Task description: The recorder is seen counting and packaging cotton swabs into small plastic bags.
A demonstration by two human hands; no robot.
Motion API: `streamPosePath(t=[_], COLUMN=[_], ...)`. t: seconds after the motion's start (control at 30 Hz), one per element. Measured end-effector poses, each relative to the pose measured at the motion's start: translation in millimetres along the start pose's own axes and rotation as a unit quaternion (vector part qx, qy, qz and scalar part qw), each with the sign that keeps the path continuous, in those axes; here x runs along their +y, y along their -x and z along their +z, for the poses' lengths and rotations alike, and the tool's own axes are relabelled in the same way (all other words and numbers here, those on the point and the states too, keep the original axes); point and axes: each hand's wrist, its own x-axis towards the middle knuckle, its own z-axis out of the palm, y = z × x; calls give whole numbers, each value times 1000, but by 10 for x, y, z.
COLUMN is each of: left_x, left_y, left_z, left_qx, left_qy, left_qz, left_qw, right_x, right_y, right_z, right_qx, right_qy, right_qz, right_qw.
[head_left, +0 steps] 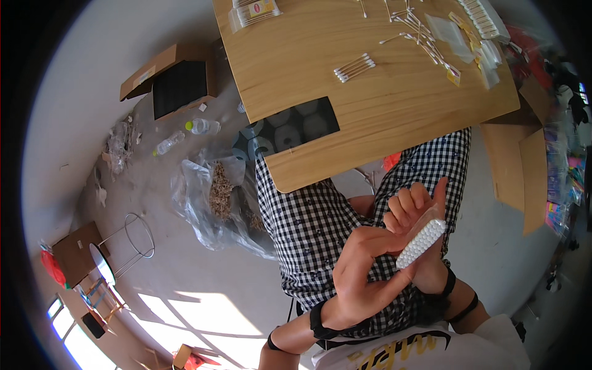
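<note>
Over my lap, both hands hold a pack of cotton swabs (421, 244) in thin clear plastic, its rows of white tips facing up toward me. My left hand (361, 265) is closed along the pack's left side, thumb below it and fingers bent behind. My right hand (412, 208) cradles the pack from behind and the right, its fingers curled and its thumb pointing up. Part of the right palm is hidden by the pack. On the wooden table (296, 55) ahead lies a small row of loose cotton swabs (354, 68).
Scattered swabs (422, 40), clear bags (449, 36) and a filled pack (484, 20) lie at the table's right; another pack (256, 12) sits far left. An open carton (509, 163) stands right of the table. Left on the floor are a plastic sack (206, 203) and bottles (203, 126).
</note>
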Motion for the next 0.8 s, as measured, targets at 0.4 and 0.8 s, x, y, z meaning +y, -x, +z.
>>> streamPosePath(t=[0.4, 0.8], left_x=[37, 70], left_y=[-70, -128], left_z=[44, -33], left_qx=[-45, -63], left_qy=[-31, -74], left_qz=[59, 38], left_qw=[997, 995], right_x=[6, 18], right_y=[-39, 29], right_z=[-148, -281], right_qx=[-86, 24], right_qy=[-164, -22], right_qz=[164, 213], right_qw=[969, 977])
